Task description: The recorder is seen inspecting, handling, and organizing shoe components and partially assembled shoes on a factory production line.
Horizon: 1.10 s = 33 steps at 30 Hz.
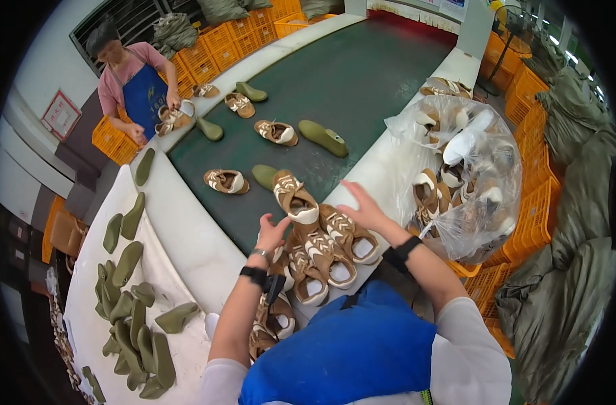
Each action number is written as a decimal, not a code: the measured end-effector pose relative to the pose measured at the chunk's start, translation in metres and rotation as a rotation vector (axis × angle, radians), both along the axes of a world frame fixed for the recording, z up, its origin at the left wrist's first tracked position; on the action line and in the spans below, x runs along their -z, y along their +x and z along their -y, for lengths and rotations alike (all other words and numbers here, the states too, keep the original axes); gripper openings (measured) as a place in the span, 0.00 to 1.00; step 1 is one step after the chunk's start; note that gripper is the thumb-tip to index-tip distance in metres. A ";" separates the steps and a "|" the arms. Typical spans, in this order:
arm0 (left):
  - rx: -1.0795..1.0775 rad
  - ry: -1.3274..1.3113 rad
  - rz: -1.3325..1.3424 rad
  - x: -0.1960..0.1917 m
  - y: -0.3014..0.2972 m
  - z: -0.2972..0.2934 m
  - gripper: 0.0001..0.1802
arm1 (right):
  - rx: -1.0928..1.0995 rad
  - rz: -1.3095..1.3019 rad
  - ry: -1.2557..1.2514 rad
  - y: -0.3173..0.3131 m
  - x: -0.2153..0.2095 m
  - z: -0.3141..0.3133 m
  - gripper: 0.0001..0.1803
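Observation:
A brown sneaker with white laces (296, 196) rests on top of a pile of matching sneakers (325, 246) at the belt's near edge, in front of my body. To its left, my left hand (271, 233) is open, thumb and fingers apart, close to the shoe; whether it touches is hard to tell. My right hand (363, 206) hovers at the pile's right side, fingers stretched out and holding nothing. Beyond them on the green belt (348, 81) lie a brown sneaker (227, 181), another sneaker (276, 132) and a green shoe last (323, 138).
Several green shoe lasts (139, 344) cover the white table at left. A clear plastic bag of shoes (470, 175) stands at right, before orange crates (531, 209). Across the belt, a co-worker in a blue apron (146, 94) handles a shoe (176, 116).

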<state>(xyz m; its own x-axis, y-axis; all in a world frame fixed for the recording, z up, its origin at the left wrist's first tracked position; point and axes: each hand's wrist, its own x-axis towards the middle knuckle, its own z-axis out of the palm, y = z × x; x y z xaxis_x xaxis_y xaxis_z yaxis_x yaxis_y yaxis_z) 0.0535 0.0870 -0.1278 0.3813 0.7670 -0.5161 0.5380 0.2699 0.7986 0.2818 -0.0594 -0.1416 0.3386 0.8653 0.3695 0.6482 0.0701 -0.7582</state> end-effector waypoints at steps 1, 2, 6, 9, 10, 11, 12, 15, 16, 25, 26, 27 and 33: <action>0.077 0.141 -0.059 0.015 0.012 -0.011 0.41 | -0.067 0.050 -0.058 -0.003 0.016 -0.021 0.29; 0.219 0.385 -0.013 0.057 0.009 -0.035 0.41 | -0.159 0.099 -0.109 -0.019 0.022 -0.045 0.28; 0.678 0.599 -0.294 0.037 0.068 -0.030 0.41 | -0.436 0.129 -0.547 -0.023 0.019 -0.072 0.22; 0.707 0.718 -0.400 0.002 0.099 -0.035 0.43 | -0.190 0.138 -0.336 0.007 0.013 -0.056 0.19; 0.758 0.755 -0.438 -0.001 0.110 -0.040 0.44 | -0.101 0.157 -0.269 0.021 0.007 -0.046 0.18; 0.807 0.792 -0.446 0.004 0.123 -0.046 0.42 | 0.013 0.182 -0.273 0.039 0.002 -0.033 0.17; 0.804 0.958 -0.420 0.016 0.135 -0.051 0.39 | 0.123 0.207 -0.274 0.056 -0.004 -0.022 0.17; 0.782 1.129 -0.257 0.045 0.191 -0.064 0.34 | 0.352 0.295 -0.285 0.094 -0.027 0.023 0.15; 0.808 1.039 -0.288 0.047 0.214 -0.065 0.32 | 0.414 0.334 -0.273 0.104 -0.029 0.039 0.15; 1.054 1.222 -0.284 0.070 0.248 -0.090 0.19 | 0.577 0.245 -0.603 0.108 -0.034 0.107 0.46; 0.991 1.160 -0.124 0.041 0.233 -0.095 0.22 | 0.638 0.163 -0.535 0.112 -0.028 0.107 0.48; 0.846 1.113 -0.047 0.011 0.212 -0.100 0.25 | 0.643 0.174 -0.502 0.116 -0.022 0.103 0.50; -0.072 1.158 0.296 -0.062 0.023 -0.180 0.42 | 0.733 0.107 -0.483 0.136 0.010 0.112 0.43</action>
<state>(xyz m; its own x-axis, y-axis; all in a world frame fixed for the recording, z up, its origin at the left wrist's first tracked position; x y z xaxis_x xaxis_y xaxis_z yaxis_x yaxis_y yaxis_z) 0.0766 0.2672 -0.0659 0.3060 0.7424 0.5959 0.3053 -0.6694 0.6773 0.4180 -0.1711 -0.1518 0.8542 0.5136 0.0808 0.4731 -0.7034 -0.5304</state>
